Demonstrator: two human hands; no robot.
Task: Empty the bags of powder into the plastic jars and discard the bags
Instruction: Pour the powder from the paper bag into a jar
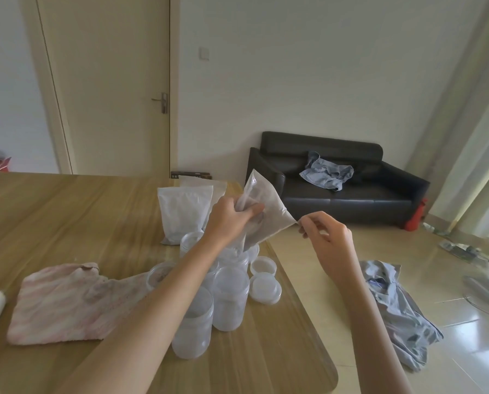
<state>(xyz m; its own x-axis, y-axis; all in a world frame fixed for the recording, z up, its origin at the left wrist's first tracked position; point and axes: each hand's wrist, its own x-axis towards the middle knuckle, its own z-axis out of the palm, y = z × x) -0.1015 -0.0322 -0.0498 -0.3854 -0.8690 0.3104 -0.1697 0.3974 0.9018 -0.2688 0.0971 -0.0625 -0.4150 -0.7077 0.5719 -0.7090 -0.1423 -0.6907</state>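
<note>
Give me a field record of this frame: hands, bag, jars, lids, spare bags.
left hand: grips the bag's bunched middle
right hand: pinches the bag's lower corner
bag: clear, greyish powder inside, held tilted over the jars
jars: clear plastic, clustered upright on the wooden table, lids off
lids: two, beside the jars near the table edge
spare bags: white, standing behind the jars

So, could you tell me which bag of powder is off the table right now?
The clear bag tilted over the jars, held by both hands; the white bags behind stand untouched.
</note>
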